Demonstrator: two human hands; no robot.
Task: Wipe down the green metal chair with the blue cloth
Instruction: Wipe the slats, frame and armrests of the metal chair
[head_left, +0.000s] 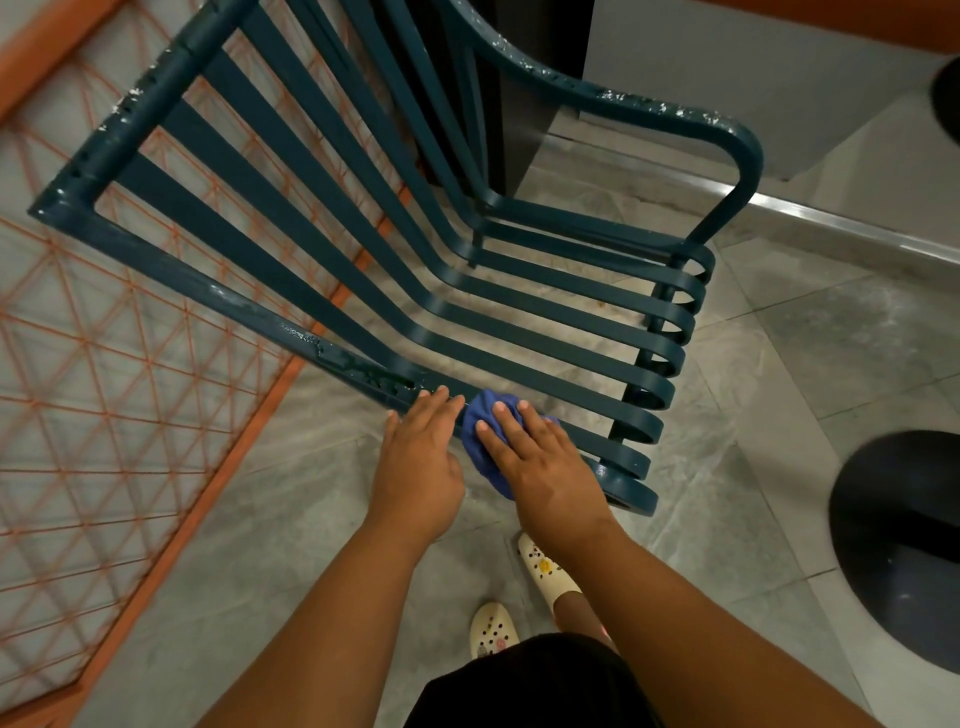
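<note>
Two bare forearms reach down from the camera, above a pair of cream clogs (545, 566) on the grey tiled floor (779, 364); the right hand (545, 462) lies flat on the bunched blue cloth (485, 426), fingers straight and spread, pressing it onto the nearest seat slat of the green metal chair (519, 312); the left hand (421, 457) sits just beside it, fingers extended with their tips touching the same side rail, holding nothing. The chair stands between an orange lattice panel (130, 415) on the left and a dark round base (898, 551) on the right; its rails show flaked paint and pale specks, most thickly on the armrest and top bar.

To do this stroke well, I judge the cloth should travel along the slat's length with steady palm pressure; the left hand is best kept braced on the rail so the frame does not shift; the flaked patch beside the fingertips may snag the cloth, so go lightly there; the curled slat ends probably want wrapping, not flat rubbing.
</note>
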